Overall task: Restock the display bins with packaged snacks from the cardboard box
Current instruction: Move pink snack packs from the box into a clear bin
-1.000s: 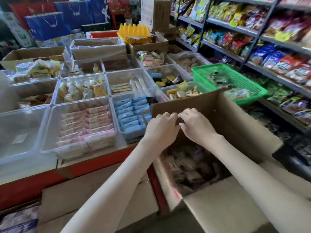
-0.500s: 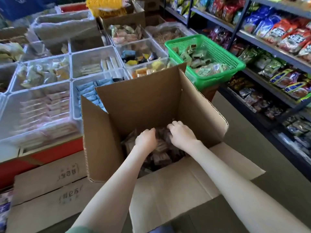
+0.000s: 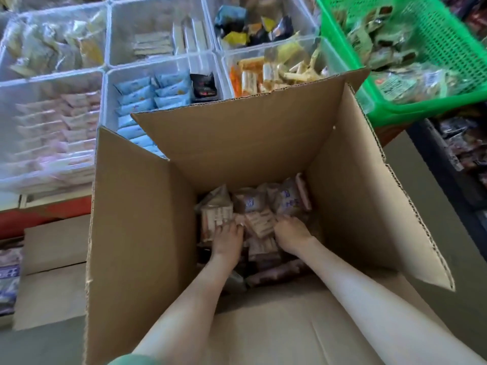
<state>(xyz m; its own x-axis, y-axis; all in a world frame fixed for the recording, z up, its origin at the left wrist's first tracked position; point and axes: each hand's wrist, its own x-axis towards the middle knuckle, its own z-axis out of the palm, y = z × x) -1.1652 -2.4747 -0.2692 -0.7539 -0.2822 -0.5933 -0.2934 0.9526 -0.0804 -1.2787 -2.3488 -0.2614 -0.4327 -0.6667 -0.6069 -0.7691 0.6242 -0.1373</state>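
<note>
Open cardboard box [image 3: 263, 143] fills the near centre, flaps up. Clear display bins [image 3: 158, 17] run far left to far centre, part filled; blue packets [image 3: 147, 96] sit in the bin just behind the box's far flap. Green basket [image 3: 448, 40] far right, wrapped items inside. Packaged snacks [image 3: 261, 204] lie in the box bottom. My left hand [image 3: 227, 239] and right hand [image 3: 291, 233] are down on the pile, side by side, fingertips among packets; too blurred, cannot tell if either grips one

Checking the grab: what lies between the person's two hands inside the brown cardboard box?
Head view: pale wrapped snack packets lie between the left hand and the right hand, at the bottom of the brown cardboard box.
</note>
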